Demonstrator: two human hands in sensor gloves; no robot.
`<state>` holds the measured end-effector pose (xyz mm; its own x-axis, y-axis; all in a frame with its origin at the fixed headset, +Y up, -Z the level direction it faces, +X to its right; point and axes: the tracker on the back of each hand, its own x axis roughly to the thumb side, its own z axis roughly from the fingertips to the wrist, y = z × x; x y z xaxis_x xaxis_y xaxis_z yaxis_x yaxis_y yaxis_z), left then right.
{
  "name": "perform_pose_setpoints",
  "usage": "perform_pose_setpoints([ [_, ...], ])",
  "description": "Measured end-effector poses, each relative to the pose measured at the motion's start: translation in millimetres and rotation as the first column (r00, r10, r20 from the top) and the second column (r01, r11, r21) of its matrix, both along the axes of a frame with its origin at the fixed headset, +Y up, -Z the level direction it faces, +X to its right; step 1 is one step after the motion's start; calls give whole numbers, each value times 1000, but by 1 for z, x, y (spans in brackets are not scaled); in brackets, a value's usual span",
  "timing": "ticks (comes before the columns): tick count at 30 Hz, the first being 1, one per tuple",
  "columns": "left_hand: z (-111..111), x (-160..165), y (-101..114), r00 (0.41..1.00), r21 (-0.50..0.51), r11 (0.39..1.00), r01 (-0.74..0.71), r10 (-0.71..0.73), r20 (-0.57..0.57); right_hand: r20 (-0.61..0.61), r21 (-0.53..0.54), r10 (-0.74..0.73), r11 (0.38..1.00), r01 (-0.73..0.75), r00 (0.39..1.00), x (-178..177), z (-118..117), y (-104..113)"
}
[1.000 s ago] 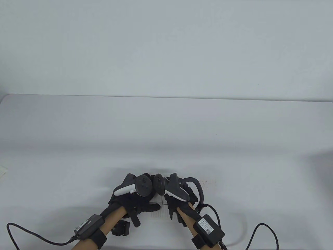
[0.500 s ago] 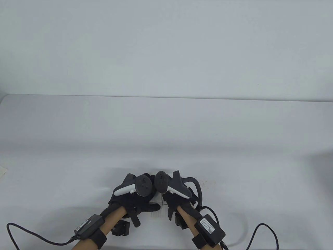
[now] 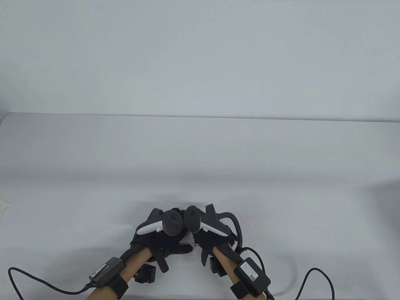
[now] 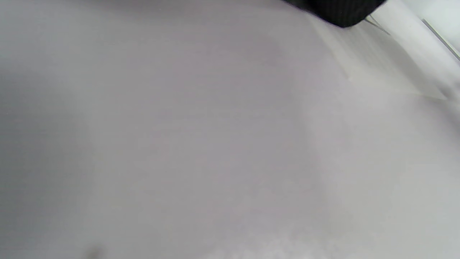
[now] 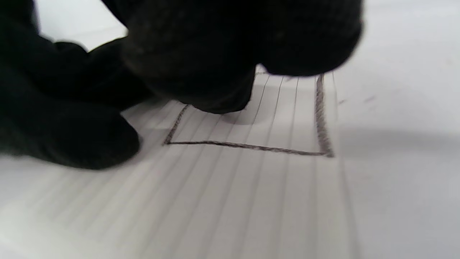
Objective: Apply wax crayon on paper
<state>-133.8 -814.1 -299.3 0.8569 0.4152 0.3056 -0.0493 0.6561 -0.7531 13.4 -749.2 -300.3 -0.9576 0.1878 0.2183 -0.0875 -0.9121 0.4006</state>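
Note:
A small sheet of lined paper [image 3: 191,257] lies at the table's front centre, mostly covered by both hands. My left hand [image 3: 162,240] rests flat on its left part, thumb stretched toward the middle. My right hand [image 3: 206,242] is curled just right of it. In the right wrist view the paper [image 5: 251,201] carries a dark crayon rectangle outline [image 5: 251,146]. My curled right fingers [image 5: 215,54] hold a dark crayon whose tip [image 5: 226,104] touches the paper inside the outline. The left wrist view shows only blurred white surface and a glove tip [image 4: 337,14].
Cables run from both wrist units along the table's front edge [image 3: 315,275]. A pale flat item [image 3: 3,206] sits at the far left edge. Faint reddish specks [image 3: 247,218] mark the table right of my right hand. The white table stretches back to a wall.
My right hand has shifted slightly left and its tracker has tilted. The left hand has not moved.

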Motion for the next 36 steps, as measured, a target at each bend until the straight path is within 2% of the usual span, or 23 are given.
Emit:
perform_pose_setpoints([
  [1,0,0,0,1000,0,1000,0,0,0,-10,34,30,999,-30,1000,1,-2,0],
  [2,0,0,0,1000,-1,1000,-1,1,0,26,121,107,987,-109,994,3,-3,2],
  [4,0,0,0,1000,-1,1000,-1,1,0,35,223,223,948,-225,974,2,-2,2],
  [6,0,0,0,1000,0,1000,0,0,0,-14,173,184,969,-179,983,-1,1,3],
  [8,0,0,0,1000,0,1000,0,0,-1,-66,-6,35,999,-35,997,-1,0,1],
  [9,0,0,0,1000,1,1000,0,0,-1,7,-34,-9,999,9,1000,1,0,0],
  [11,0,0,0,1000,1,1000,-1,1,-1,24,34,55,998,-55,998,6,-4,1],
  [14,0,0,0,1000,-1,1000,-1,1,-1,72,216,225,948,-236,972,5,-4,1],
  [16,0,0,0,1000,0,1000,0,0,-1,18,173,196,965,-196,980,2,0,3],
  [18,0,0,0,1000,-1,1000,-1,1,-1,-53,-4,55,998,-56,997,1,1,2],
  [19,0,0,0,1000,-1,1000,-1,1,0,-42,-96,-37,995,33,998,2,1,-2],
  [20,0,0,0,1000,-1,1000,-1,1,0,13,-51,-23,998,24,1000,4,1,-1],
  [22,0,0,0,1000,-1,1000,-1,1,-1,46,40,74,996,-76,996,8,-4,1],
  [23,0,0,0,1000,-1,1000,0,0,-1,76,117,163,978,-171,984,9,-6,2],
  [25,0,0,0,1000,-1,1000,-1,1,-1,73,179,217,957,-227,973,6,-4,2],
  [26,0,0,0,1000,-1,1000,0,0,-1,54,178,208,960,-214,977,4,-2,2],
  [27,0,0,0,1000,-1,1000,-1,1,-1,6,129,164,978,-164,986,3,-1,3],
  [28,0,0,0,1000,-1,1000,-1,1,-1,-40,29,82,996,-80,996,1,1,2],
  [29,0,0,0,1000,-1,1000,-1,1,-1,-36,-59,14,998,-16,999,2,1,0],
  [30,0,0,0,1000,-1,1000,-1,1,-1,13,-76,-7,997,8,1000,4,1,-1],
  [31,0,0,0,1000,-1,1000,-1,1,-1,3,-52,10,999,-10,1000,6,-1,-1],
  [33,0,0,0,1000,-1,1000,-1,1,-1,83,52,115,991,-119,990,12,-6,1],
  [36,0,0,0,1000,-2,1000,-1,1,-1,99,182,230,952,-245,968,11,-6,1],
])
